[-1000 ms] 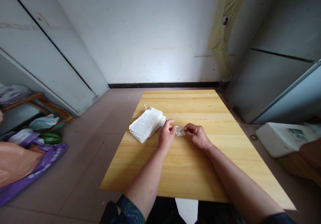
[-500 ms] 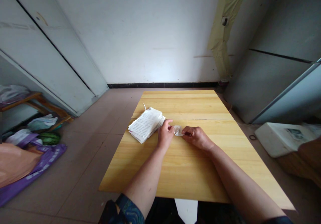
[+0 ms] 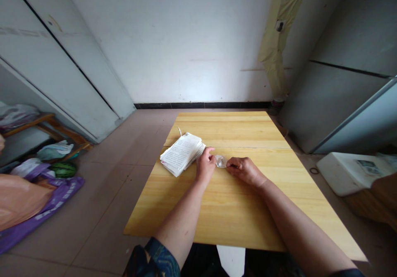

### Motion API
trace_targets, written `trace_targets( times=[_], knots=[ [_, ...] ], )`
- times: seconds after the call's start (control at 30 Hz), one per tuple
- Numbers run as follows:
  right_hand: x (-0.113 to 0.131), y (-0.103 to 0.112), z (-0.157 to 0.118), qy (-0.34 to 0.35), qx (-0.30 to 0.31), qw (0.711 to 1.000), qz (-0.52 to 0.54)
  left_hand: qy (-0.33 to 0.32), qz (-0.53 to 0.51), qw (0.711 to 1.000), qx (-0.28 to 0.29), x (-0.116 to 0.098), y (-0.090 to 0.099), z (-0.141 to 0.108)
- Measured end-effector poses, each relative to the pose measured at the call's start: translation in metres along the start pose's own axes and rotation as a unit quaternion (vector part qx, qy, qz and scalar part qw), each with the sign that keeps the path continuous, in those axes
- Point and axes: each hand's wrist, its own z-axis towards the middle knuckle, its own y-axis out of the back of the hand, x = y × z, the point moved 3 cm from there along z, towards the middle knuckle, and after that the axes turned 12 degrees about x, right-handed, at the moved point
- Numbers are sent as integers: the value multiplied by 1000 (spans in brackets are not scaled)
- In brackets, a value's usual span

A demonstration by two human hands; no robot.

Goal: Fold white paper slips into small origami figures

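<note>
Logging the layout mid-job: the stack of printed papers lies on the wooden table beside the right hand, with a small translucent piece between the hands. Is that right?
Not quite. The head view shows the stack of printed papers beside the left hand, not the right hand. The rest holds: the small translucent piece lies between the hands, on the wooden table.

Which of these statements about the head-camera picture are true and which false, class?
1. A stack of printed paper lies beside the left hand. True.
2. The right hand rests on that stack. False: it is beside a small translucent piece lying between the hands.
3. The wooden table top is pale yellow. True.
4. A watermelon sits on the table. False: it is on the floor, beside a purple bag.
</note>
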Motion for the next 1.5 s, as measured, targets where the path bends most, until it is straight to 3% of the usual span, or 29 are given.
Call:
trace_targets(
  times=[0.17, 0.53, 1.3, 1.5],
  knots=[
    [0, 2, 0, -2, -9, 1000, 13, -2, -3, 1000, 1, -3, 2, -1],
    [-3, 2, -1, 0, -69, 998, 9, -14, -30, 997, 63, -11, 0, -10],
    [0, -5, 2, 4, -61, 997, 43, 8, 36, 999, 25, -18, 3, -11],
    [-3, -4, 2, -4, -83, 996, 23, -35, 27, 999, 23, -16, 2, -12]
  ],
)
